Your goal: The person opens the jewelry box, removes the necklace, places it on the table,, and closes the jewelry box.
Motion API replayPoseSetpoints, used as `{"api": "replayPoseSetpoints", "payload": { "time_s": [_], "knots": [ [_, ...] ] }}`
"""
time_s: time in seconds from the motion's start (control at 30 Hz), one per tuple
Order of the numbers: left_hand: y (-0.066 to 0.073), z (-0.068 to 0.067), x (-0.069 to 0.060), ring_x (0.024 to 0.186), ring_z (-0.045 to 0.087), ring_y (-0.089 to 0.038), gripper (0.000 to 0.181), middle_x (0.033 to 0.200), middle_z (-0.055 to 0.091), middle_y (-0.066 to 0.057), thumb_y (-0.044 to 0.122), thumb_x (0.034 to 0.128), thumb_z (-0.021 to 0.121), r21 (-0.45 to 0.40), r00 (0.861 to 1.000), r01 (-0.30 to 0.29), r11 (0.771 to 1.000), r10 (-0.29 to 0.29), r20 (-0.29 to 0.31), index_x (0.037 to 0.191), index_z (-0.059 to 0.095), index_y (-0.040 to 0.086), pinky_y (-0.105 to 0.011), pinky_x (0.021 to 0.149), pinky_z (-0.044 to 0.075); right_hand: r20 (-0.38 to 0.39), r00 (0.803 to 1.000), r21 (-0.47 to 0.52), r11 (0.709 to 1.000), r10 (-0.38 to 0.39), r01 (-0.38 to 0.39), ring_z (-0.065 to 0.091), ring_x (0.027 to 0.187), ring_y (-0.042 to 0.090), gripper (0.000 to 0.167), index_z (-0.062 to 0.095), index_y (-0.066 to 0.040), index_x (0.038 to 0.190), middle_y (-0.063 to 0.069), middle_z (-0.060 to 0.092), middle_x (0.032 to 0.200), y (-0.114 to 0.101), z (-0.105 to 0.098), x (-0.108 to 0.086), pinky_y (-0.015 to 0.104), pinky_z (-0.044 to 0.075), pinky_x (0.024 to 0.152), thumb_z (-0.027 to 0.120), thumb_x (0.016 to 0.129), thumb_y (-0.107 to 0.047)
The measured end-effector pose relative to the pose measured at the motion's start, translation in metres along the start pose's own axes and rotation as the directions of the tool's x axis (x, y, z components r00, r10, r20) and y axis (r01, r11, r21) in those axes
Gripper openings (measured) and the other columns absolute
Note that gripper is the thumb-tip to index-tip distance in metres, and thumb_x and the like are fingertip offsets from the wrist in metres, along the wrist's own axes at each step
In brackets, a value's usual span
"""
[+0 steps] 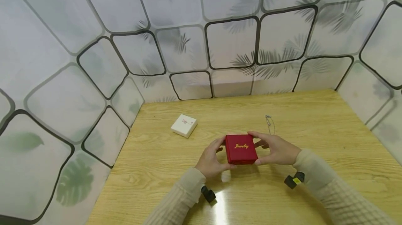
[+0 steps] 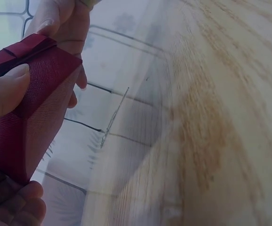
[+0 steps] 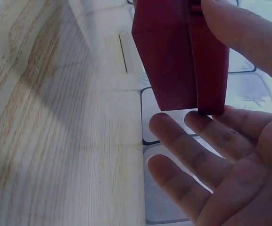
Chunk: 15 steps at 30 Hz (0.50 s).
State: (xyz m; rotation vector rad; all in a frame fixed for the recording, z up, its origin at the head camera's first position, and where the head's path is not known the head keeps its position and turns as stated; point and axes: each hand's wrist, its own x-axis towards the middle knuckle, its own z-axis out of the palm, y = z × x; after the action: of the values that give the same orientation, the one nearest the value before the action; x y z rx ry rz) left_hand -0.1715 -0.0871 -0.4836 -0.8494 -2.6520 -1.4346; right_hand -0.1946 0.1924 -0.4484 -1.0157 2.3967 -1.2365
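Observation:
A red jewelry box [image 1: 241, 155] with gold "Jewelry" lettering on its lid is held between both hands, its lid down. My left hand [image 1: 211, 160] grips the left side, thumb at the near edge and fingertips at the far side. The right hand [image 1: 277, 150] pinches the opposite side between thumb and fingers, while some of its fingers spread free below in the right wrist view. Both wrist views show the box [image 3: 171, 70] raised off the table. Behind the right hand lies a thin silver chain [image 1: 268, 124], its near end partly hidden by that hand.
A small white box [image 1: 184, 126] with printed lettering sits at the back left of the wooden table [image 1: 150, 183]. Patterned curtain-like walls [image 1: 232, 43] stand along the back and both sides. Dark wrist devices [image 1: 208, 194] are worn at both sleeves.

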Motion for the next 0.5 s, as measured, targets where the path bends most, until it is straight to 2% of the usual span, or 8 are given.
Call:
{"api": "replayPoseSetpoints", "payload": {
  "time_s": [0.2, 0.33, 0.5],
  "knots": [
    [-0.0017, 0.0006, -0.0011, 0.122, 0.049, -0.011, 0.103, 0.138, 0.049, 0.005, 0.026, 0.0667, 0.090, -0.013, 1.000, -0.016, 1.000, 0.016, -0.003, 0.150, 0.031, 0.017, -0.034, 0.096, 0.048, 0.007, 1.000, 0.027, 0.999, -0.022, 0.022, 0.060, 0.112, 0.027, 0.097, 0.026, -0.001, 0.150, 0.014, 0.045, 0.141, 0.0002, 0.0009, 0.0010, 0.056, 0.046, 0.094, 0.081, 0.077, -0.037],
    [-0.0038, 0.0027, -0.0012, 0.122, 0.050, -0.012, 0.102, 0.138, 0.049, 0.005, 0.026, 0.0664, 0.090, -0.064, 1.000, -0.012, 0.998, 0.012, -0.006, 0.150, 0.032, 0.017, -0.035, 0.096, 0.049, 0.025, 1.000, 0.062, 0.998, -0.015, 0.013, 0.059, 0.112, 0.026, 0.098, 0.025, -0.002, 0.150, 0.012, 0.045, 0.141, 0.0008, 0.0021, 0.0011, 0.054, 0.045, 0.096, 0.081, 0.078, -0.035],
    [-0.0053, 0.0043, -0.0014, 0.122, 0.049, -0.012, 0.101, 0.137, 0.048, 0.006, 0.024, 0.0669, 0.089, -0.094, 1.000, -0.009, 0.996, 0.009, -0.004, 0.150, 0.032, 0.018, -0.035, 0.096, 0.048, 0.024, 1.000, 0.035, 0.999, -0.002, 0.001, 0.056, 0.116, 0.028, 0.098, 0.026, -0.002, 0.150, 0.012, 0.046, 0.140, 0.0003, 0.0024, 0.0007, 0.053, 0.045, 0.096, 0.081, 0.077, -0.039]
  ]
}}
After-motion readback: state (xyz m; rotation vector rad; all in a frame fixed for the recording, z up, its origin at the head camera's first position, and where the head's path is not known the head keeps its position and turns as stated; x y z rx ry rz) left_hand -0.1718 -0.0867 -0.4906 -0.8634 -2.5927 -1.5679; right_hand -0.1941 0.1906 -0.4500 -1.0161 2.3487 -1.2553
